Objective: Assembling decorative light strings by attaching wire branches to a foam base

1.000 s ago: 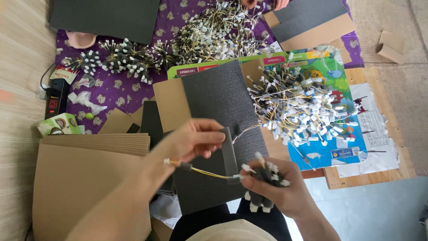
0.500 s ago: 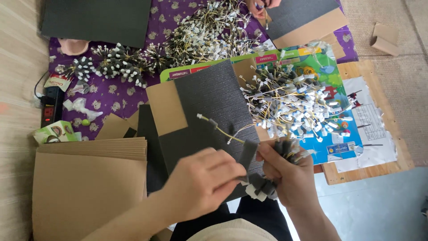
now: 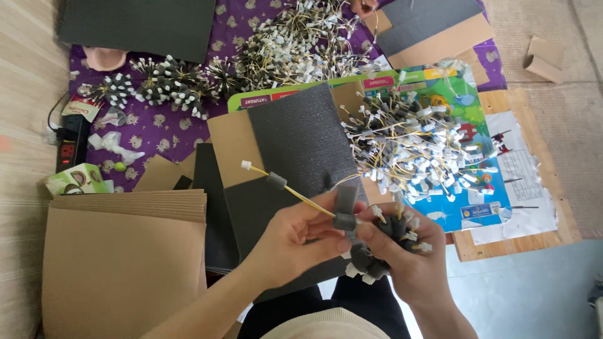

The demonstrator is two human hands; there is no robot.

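My right hand [image 3: 405,251] grips a bundle of short wire pieces [image 3: 383,242] with white connectors and grey foam sleeves. My left hand [image 3: 295,235] pinches one yellow wire [image 3: 286,188] at the bundle; the wire sticks out up and left, with a grey sleeve on it and a white connector at its far tip. A grey foam strip [image 3: 345,204] stands up between my two hands. Both hands hover over a dark foam sheet [image 3: 301,138] that lies on cardboard [image 3: 232,147].
A big heap of loose wires [image 3: 414,147] lies right of the foam sheet on a colourful poster [image 3: 465,107]. Finished bundles [image 3: 163,88] and more wires [image 3: 301,44] sit on a purple cloth. A cardboard stack [image 3: 119,263] is at left, a power strip [image 3: 68,147] beyond it. Another person's hand [image 3: 364,6] shows at the top.
My left hand, which was over the foam sheet, has come in to meet the right hand. The single yellow wire now points up and left from the bundle.
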